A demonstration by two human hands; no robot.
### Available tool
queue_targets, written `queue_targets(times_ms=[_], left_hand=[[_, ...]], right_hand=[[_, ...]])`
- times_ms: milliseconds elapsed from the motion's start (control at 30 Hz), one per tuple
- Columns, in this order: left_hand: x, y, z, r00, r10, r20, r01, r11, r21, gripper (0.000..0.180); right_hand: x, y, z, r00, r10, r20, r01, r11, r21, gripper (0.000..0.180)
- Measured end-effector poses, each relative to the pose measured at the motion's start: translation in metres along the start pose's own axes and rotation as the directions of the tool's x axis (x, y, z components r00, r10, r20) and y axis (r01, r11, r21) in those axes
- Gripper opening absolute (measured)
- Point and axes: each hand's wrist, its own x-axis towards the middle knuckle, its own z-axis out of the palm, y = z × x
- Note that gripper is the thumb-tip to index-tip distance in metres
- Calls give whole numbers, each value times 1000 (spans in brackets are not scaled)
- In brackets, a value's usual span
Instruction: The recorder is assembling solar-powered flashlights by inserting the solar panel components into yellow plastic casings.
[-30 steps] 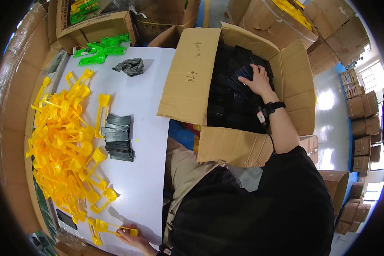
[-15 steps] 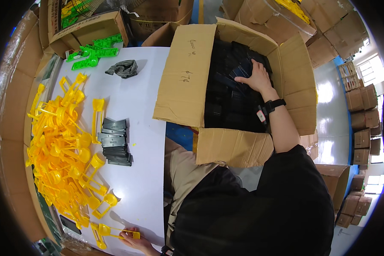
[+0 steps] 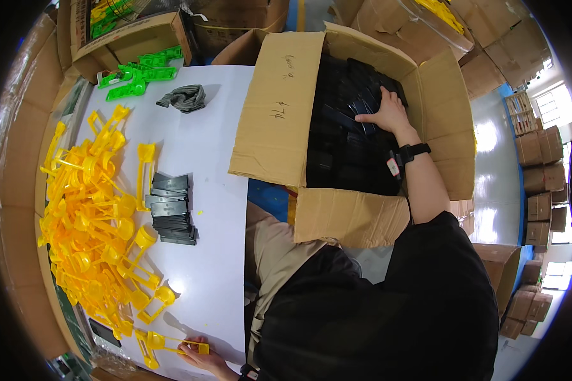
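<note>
Both hands apart: right hand [image 3: 388,113] spread flat on black parts [image 3: 343,146] in cardboard box [image 3: 279,108] upper right, left hand [image 3: 200,357] pinching yellow piece [image 3: 171,343] at bottom edge.

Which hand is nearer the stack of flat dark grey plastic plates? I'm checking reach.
Left. The left hand rests on the white table's near edge below the stack; the right hand is inside the cardboard box.

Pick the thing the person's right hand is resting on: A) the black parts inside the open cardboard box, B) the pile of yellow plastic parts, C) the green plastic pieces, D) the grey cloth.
A: the right hand lies spread on the black parts inside the open cardboard box, far from the yellow parts on the white table.
</note>
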Motion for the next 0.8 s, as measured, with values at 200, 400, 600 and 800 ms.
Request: queue_targets(times_ms=[200,400,600,800], left_hand=[[-3,1,4,1000,14,-5,-14,999,-46,26],[-3,3,4,1000,21,-24,-22,998,-60,26],[4,-8,-14,996,58,72,-53,996,-66,28],[0,3,-5,999,23,-26,-22,1000,20,29]], right_hand=[[10,-5,-7,998,-29,59,28,999,22,117],[1,-6,-12,993,-50,110,44,998,54,100],[6,2,3,989,-124,79,114,987,112,81],[-8,-12,-5,977,-200,75,196,979,63,66]])
